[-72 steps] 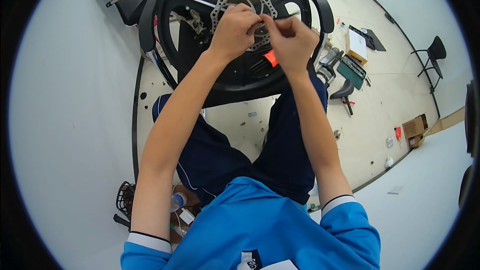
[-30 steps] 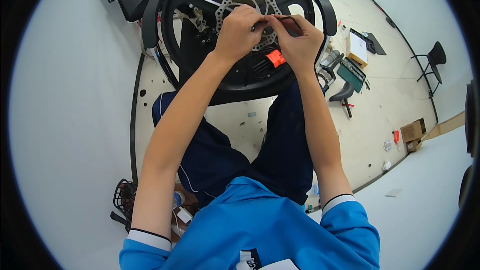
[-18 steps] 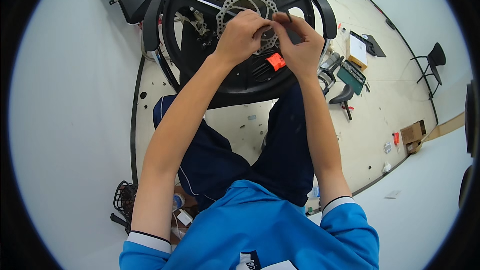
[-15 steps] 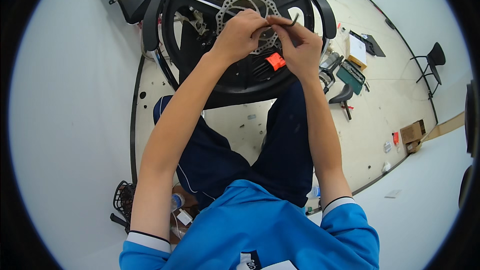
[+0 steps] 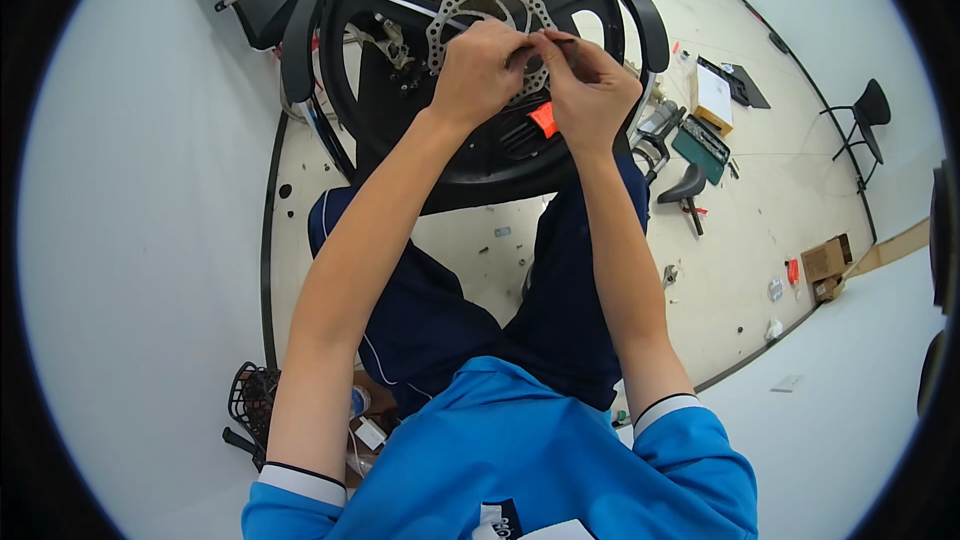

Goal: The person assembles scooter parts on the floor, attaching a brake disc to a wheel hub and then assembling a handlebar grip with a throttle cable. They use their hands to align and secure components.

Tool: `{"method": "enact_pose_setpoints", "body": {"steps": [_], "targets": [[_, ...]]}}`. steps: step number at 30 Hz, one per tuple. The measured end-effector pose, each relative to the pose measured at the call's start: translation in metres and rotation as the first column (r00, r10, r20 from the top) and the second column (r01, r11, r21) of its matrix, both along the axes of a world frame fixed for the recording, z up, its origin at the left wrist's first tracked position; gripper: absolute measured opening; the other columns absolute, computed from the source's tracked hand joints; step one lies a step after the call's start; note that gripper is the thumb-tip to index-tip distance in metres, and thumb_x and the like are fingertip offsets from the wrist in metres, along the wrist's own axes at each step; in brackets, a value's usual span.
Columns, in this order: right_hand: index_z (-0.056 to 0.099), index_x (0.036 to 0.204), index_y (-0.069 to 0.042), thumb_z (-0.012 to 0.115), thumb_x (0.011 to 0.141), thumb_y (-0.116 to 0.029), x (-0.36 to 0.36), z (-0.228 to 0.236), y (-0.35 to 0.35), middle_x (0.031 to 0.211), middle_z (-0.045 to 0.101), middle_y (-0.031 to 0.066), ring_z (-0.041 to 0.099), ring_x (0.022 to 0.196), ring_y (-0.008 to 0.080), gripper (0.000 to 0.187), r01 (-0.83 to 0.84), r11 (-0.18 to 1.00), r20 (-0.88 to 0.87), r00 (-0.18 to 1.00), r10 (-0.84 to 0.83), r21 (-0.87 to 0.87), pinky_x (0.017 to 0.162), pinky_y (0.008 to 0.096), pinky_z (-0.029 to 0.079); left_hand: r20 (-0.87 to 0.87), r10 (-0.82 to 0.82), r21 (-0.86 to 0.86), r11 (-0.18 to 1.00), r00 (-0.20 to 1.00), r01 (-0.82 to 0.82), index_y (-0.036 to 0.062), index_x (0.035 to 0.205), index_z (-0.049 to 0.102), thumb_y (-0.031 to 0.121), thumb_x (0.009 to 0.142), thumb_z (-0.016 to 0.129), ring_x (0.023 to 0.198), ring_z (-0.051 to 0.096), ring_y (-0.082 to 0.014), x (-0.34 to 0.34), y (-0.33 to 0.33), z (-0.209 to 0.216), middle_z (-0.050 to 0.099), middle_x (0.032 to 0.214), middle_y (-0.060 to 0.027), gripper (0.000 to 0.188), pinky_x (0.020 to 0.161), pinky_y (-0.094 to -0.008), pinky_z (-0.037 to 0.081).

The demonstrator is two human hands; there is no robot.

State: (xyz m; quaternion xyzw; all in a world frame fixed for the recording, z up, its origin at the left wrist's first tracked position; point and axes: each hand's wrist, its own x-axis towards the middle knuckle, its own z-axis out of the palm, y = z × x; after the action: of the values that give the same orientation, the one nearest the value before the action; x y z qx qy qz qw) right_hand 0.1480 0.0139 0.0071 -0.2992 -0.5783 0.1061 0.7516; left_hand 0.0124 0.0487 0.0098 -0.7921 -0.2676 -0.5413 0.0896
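Observation:
A black wheel [image 5: 336, 80] with broad spokes lies across a black armchair seat in front of me. A silver brake disc [image 5: 436, 45] with holes round its rim sits at its hub. Over the disc, my left hand [image 5: 475, 75] is closed in a pinch, and what its fingertips hold is hidden. Close beside it, my right hand [image 5: 592, 95] is closed round a dark hex key [image 5: 568, 50], mostly covered by the fingers. Below the hands, an orange-red piece [image 5: 543, 119] lies with several black rods [image 5: 518, 137] on the wheel.
Armrests [image 5: 628, 15] flank the wheel. To the right on the floor are a bicycle saddle [image 5: 684, 184], a green tool case [image 5: 702, 150] and a white-and-yellow box [image 5: 713, 98]. A cardboard box [image 5: 825, 258] and a black chair [image 5: 862, 118] stand farther right. A black basket [image 5: 250, 395] is at lower left.
My right hand has turned and shifted slightly left, closer to the left fingertips. The hex key's bent end, which stuck out past the right fingers, is now mostly hidden.

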Motion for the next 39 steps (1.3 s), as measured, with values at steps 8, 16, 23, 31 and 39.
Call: {"method": "enact_pose_setpoints", "body": {"steps": [8,16,23,31,39], "targets": [[0.074,0.086,0.0,0.083,0.077,-0.012,0.009,0.013,-0.002,0.075,0.073,0.0089,0.069,0.066,0.0119,0.018,0.113,0.993,0.264,0.958,-0.113,0.018,0.061,0.0222,0.052,-0.076,-0.08,-0.013,0.997,0.994,0.079,0.0036,0.095,0.069,-0.004,0.077,0.067,0.089,0.067,-0.0317,-0.01,0.001,0.004,0.07,0.091,-0.0122,0.02,0.077,-0.0381,0.053],[0.076,0.1,-0.001,0.073,0.083,-0.002,0.016,0.013,-0.008,0.084,0.075,0.0094,0.072,0.077,0.0107,0.016,-0.147,0.985,0.235,0.958,0.165,-0.093,0.069,0.0218,0.055,-0.167,-0.161,-0.057,0.986,0.973,0.153,0.0035,0.094,0.069,0.001,0.082,0.065,0.089,0.064,-0.0304,-0.016,0.007,0.007,0.068,0.088,-0.0117,0.012,0.089,-0.0382,0.043],[0.076,0.089,0.001,0.082,0.079,-0.008,0.016,0.005,-0.002,0.076,0.074,0.0077,0.069,0.067,0.0086,0.015,-0.057,0.998,0.125,0.99,0.061,-0.034,0.063,0.0199,0.054,-0.02,-0.088,-0.016,0.996,0.996,0.087,0.006,0.089,0.073,0.006,0.077,0.074,0.081,0.066,-0.0299,-0.007,-0.001,0.006,0.07,0.082,-0.011,0.012,0.079,-0.0386,0.05],[0.075,0.097,-0.001,0.075,0.081,-0.004,0.009,0.009,-0.001,0.083,0.075,0.0079,0.07,0.074,0.0101,0.016,-0.126,0.991,0.187,0.976,0.114,0.05,0.066,0.0194,0.052,-0.079,-0.146,-0.044,0.989,0.986,0.143,0.0019,0.088,0.068,0.001,0.079,0.068,0.082,0.065,-0.0321,-0.011,0.003,0.004,0.067,0.08,-0.0129,0.009,0.081,-0.0391,0.049],[0.076,0.094,0.0,0.077,0.082,-0.005,0.015,-0.002,-0.001,0.079,0.075,0.0068,0.069,0.069,0.0087,0.013,-0.017,0.999,0.138,0.99,0.023,-0.05,0.064,0.0192,0.053,-0.041,-0.084,-0.051,0.995,0.996,0.082,0.0031,0.097,0.072,0.003,0.081,0.068,0.088,0.067,-0.0304,-0.004,-0.007,0.009,0.07,0.089,-0.0136,0.016,0.083,-0.0376,0.05]]}}
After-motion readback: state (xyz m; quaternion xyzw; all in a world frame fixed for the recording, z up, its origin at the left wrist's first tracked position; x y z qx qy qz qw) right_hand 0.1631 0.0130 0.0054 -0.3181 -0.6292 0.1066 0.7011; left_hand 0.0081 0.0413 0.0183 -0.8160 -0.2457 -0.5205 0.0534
